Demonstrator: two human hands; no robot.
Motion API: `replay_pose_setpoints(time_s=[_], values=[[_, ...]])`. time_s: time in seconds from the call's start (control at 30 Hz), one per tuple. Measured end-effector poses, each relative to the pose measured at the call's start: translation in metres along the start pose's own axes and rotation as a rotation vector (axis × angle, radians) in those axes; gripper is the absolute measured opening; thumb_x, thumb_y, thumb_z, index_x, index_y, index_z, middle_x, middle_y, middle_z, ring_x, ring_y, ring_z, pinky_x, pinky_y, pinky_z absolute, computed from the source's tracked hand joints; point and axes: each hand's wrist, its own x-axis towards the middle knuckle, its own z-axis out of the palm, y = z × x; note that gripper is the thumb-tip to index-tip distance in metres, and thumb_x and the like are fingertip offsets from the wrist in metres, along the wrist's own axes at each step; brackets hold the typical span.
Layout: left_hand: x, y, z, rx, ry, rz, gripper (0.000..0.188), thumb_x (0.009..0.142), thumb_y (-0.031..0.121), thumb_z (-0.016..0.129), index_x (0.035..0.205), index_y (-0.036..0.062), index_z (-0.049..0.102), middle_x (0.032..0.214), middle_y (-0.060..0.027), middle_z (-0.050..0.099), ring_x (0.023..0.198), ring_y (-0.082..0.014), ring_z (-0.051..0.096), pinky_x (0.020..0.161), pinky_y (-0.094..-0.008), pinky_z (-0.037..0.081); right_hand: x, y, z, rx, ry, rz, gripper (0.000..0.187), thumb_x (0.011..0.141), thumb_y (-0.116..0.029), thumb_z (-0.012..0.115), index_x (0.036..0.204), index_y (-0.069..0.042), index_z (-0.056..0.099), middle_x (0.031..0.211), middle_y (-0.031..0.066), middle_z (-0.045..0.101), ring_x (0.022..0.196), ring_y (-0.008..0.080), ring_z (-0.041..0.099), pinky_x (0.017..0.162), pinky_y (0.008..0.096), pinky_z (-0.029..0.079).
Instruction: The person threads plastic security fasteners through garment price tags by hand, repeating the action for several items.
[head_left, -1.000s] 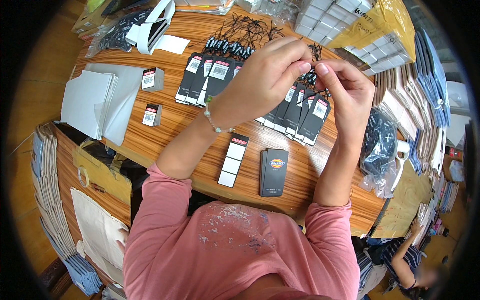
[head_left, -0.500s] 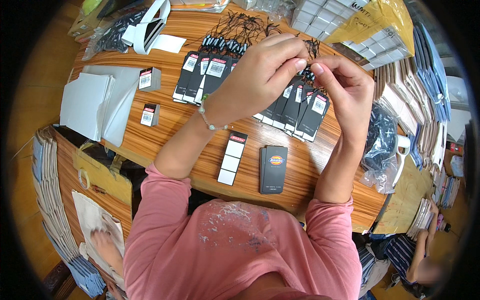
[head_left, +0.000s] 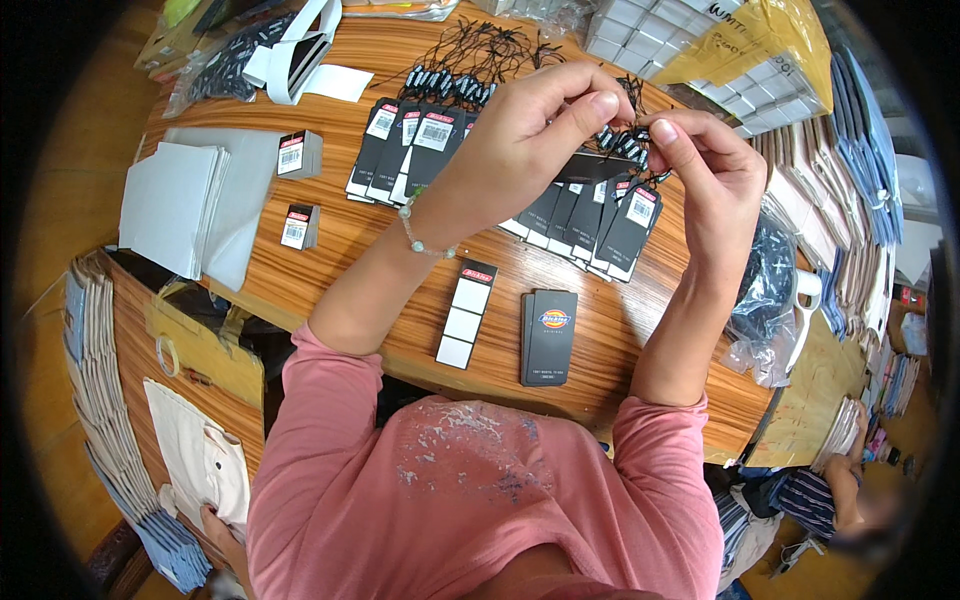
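My left hand, with a beaded bracelet at the wrist, is closed on a dark hang tag, seen nearly edge-on below the fingers. My right hand pinches a thin black cord close to the left fingertips. Behind and below the hands lie overlapping rows of black hang tags with white labels and black strings. Nearer me are a stack of dark grey tags and a tag with white label panels. My fingers partly hide the cord.
Two small label stacks and white sheets are at the left. Boxed white bundles stand at the far right, folded garments and a plastic bag below them. Other people work at both lower sides.
My right hand has moved slightly right, and the hands are farther apart. The dark tag now shows below my left hand. At lower left, another person's hand has moved down the beige garment.
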Motion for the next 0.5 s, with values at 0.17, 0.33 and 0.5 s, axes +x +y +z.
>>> replay_pose_setpoints(time_s=[0.17,0.33,0.5], values=[[-0.0020,0.0000,0.0015,0.095,0.040,0.048,0.014,0.085,0.011,0.050,0.089,-0.0006,0.056,0.084,-0.0030,0.057,0.080,-0.0076,0.051,0.072,-0.0206,0.041,0.0011,0.0008,0.0000,-0.002,-0.006,-0.002,0.010,0.076,-0.007,0.062,0.081,0.002,0.063,0.065,0.0014,0.058,0.057,0.0048,0.052,0.052,0.0155,0.040],[-0.0031,0.0017,0.0051,0.145,0.069,0.099,0.009,0.081,0.007,0.056,0.086,-0.0005,0.058,0.081,-0.0022,0.057,0.075,-0.0073,0.051,0.068,-0.0199,0.041,0.0001,0.0010,0.0036,0.004,0.020,-0.005,0.010,0.076,-0.007,0.063,0.080,0.002,0.063,0.065,0.0012,0.058,0.057,0.0044,0.052,0.051,0.0149,0.039],[-0.0003,-0.0027,0.0086,0.222,0.127,0.085,0.006,0.079,0.005,0.058,0.080,-0.0008,0.056,0.075,-0.0016,0.055,0.070,-0.0073,0.050,0.065,-0.0199,0.041,-0.0015,0.0034,0.0046,-0.026,0.052,0.018,0.012,0.076,-0.010,0.062,0.081,0.001,0.063,0.065,0.0009,0.059,0.056,0.0043,0.053,0.050,0.0152,0.040]])
